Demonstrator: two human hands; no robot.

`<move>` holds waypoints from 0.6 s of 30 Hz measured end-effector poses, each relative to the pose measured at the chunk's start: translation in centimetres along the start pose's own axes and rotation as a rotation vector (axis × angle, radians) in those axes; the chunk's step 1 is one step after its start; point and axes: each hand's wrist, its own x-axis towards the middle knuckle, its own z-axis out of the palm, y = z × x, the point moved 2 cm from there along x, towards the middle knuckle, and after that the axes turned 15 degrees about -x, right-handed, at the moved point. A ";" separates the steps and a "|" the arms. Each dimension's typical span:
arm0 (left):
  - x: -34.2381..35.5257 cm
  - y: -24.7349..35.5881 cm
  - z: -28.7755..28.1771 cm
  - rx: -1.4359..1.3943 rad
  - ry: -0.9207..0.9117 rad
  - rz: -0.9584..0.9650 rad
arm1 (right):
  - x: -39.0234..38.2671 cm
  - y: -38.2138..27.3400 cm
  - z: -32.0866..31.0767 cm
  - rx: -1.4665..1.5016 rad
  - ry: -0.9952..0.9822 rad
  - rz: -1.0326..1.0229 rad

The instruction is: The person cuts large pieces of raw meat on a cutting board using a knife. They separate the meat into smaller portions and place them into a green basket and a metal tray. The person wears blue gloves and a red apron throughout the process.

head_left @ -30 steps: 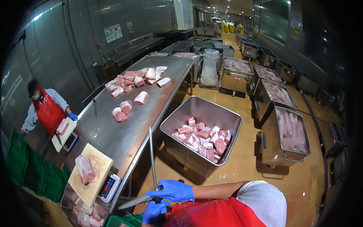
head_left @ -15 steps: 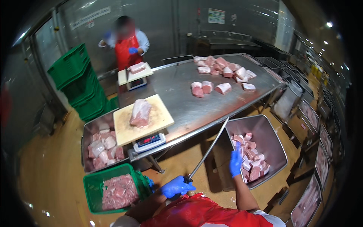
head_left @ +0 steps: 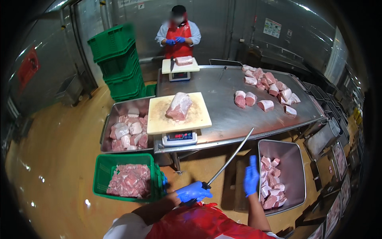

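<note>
My left hand, in a blue glove, is closed around the dark handle of a sharpening steel. Its long metal rod slants up and to the right, the tip near the front edge of the steel table. My right hand, gloved in blue too, is raised with fingers stretched out and nothing visible in it. It is beside the left wall of a metal tub that holds cut pork pieces. A large pork loin piece lies on a cutting board over a digital scale.
More pork chunks lie on the table's far right. At left are a metal tub of meat, a green crate of trimmings and stacked green crates. Across the table a co-worker stands behind another board with a knife.
My view has swung left, so the table and tubs appear further right. The co-worker's hands have come together in front of the apron. I still hold the sharpening steel.
</note>
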 end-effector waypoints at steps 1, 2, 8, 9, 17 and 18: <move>-0.2 0.2 0.5 -0.044 -0.014 -0.008 | -1.2 -2.9 0.7 0.025 -0.138 -0.083; 0.0 0.3 1.0 -0.083 -0.038 -0.012 | -2.4 -4.4 1.6 -0.133 -0.238 -0.234; -2.1 1.4 -3.0 0.624 0.312 0.329 | 3.0 17.9 -0.8 -0.387 0.424 0.181; -3.2 0.2 -4.6 0.780 0.535 0.438 | 3.3 16.6 -1.5 -0.299 0.454 0.208; -6.5 -0.5 -6.2 1.049 1.050 0.730 | -6.6 1.5 5.2 -0.086 0.037 -0.093; -6.8 0.0 -5.9 1.038 1.024 0.733 | -7.2 2.0 6.4 -0.107 -0.116 -0.188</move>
